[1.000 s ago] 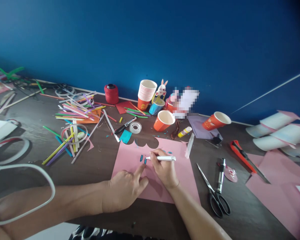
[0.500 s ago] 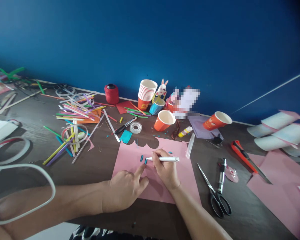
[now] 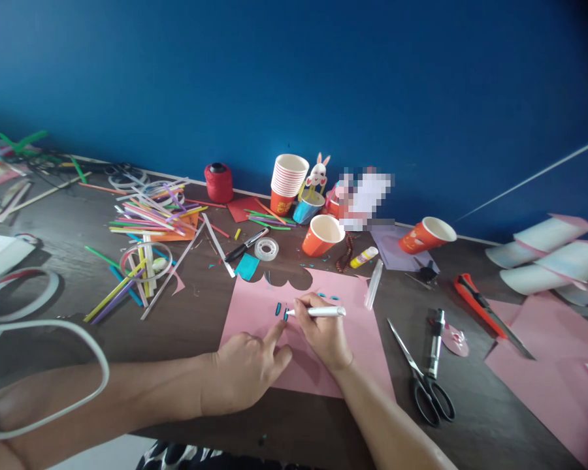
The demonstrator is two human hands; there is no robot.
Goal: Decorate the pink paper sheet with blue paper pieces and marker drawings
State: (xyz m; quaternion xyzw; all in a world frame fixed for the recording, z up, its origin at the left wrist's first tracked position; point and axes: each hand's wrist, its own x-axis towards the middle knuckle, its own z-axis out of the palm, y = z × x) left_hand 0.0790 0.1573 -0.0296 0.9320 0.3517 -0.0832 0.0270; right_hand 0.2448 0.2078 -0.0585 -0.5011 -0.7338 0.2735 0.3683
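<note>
A sheet of pink paper [image 3: 304,365] with a scalloped top edge lies in front of me. Two small blue strips [image 3: 278,309] with dark edges are on it, along with small blue curved shapes [image 3: 334,297] partly behind my right hand. My right hand [image 3: 326,336] grips a white pen [image 3: 327,312], its tip at the right-hand strip. My left hand [image 3: 249,365] rests on the sheet, index finger stretched out to just below that strip and thumb apart. Nothing is held in the left hand.
Scissors [image 3: 424,385], a silver-black tube [image 3: 436,346] and a red utility knife [image 3: 485,310] lie to the right. Paper cups [image 3: 290,179], a tape roll [image 3: 266,249] and a glue stick [image 3: 364,257] stand or lie behind the sheet. Pipe cleaners [image 3: 151,212] are heaped left.
My right hand and the pen have shifted slightly left, showing more of the blue curved shapes behind. My left hand stays in place.
</note>
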